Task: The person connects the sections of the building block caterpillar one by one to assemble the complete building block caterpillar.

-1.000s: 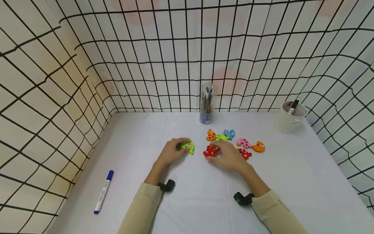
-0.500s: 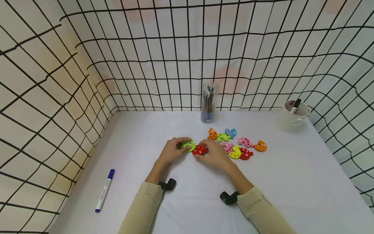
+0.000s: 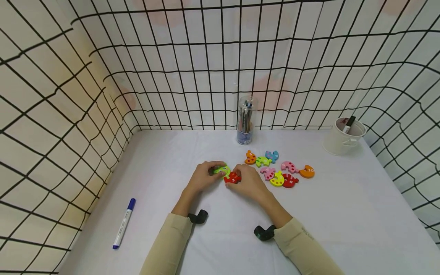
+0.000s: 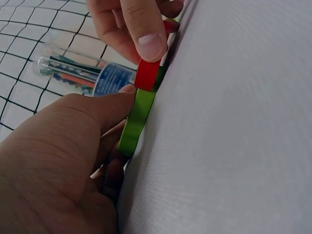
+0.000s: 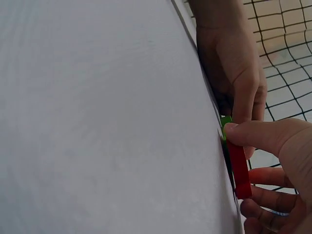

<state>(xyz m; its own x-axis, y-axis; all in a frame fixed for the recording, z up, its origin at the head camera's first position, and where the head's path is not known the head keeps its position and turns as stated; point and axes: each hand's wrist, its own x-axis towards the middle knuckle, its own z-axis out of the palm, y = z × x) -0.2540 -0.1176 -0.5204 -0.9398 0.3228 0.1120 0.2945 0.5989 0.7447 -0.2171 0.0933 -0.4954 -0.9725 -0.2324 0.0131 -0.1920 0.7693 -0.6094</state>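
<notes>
Grid-lined walls stand round the white table. On my head feed I see the left hand pinching the green piece at mid-table and the right hand gripping the red piece, touching the green one at its 4 o'clock. Other pieces lie towards 3 o'clock from there, the pen jar past 12, the marker at 8.

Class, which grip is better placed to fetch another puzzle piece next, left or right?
Probably the right grip, once it releases the red number 2 piece: the yellow spotted piece lies to its right. The left grip is farther away, holding the green face piece.
</notes>
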